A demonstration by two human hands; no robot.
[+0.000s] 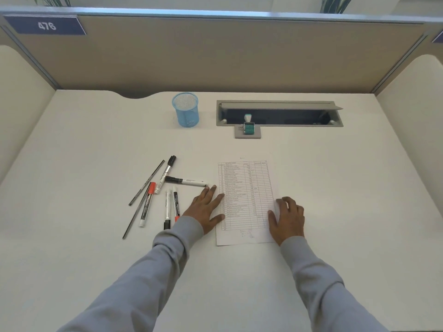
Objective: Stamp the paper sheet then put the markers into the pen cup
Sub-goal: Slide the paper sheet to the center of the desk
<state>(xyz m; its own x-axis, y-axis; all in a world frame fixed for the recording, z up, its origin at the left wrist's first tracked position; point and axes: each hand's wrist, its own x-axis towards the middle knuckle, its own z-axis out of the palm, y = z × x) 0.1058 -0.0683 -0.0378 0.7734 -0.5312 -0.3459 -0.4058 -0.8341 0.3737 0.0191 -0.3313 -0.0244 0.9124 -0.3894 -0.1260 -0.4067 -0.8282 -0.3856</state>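
A printed paper sheet [247, 200] with a table on it lies flat on the white desk. My left hand [208, 210] rests flat, fingers spread, on its left edge. My right hand [287, 219] rests on its right edge, fingers slightly curled, holding nothing. Several markers [167, 188] with black and red caps lie scattered to the left of the sheet, with two thin dark pens [146, 183] beside them. A teal stamp [248, 125] stands upright on a grey ink pad [257, 134] beyond the sheet. The blue mesh pen cup [187, 110] stands empty at the back.
An open grey cable tray [279, 113] is set into the desk behind the stamp. Beige partition walls [215, 56] close the desk at the back and both sides. A label reading 476 [46, 25] sits at the upper left.
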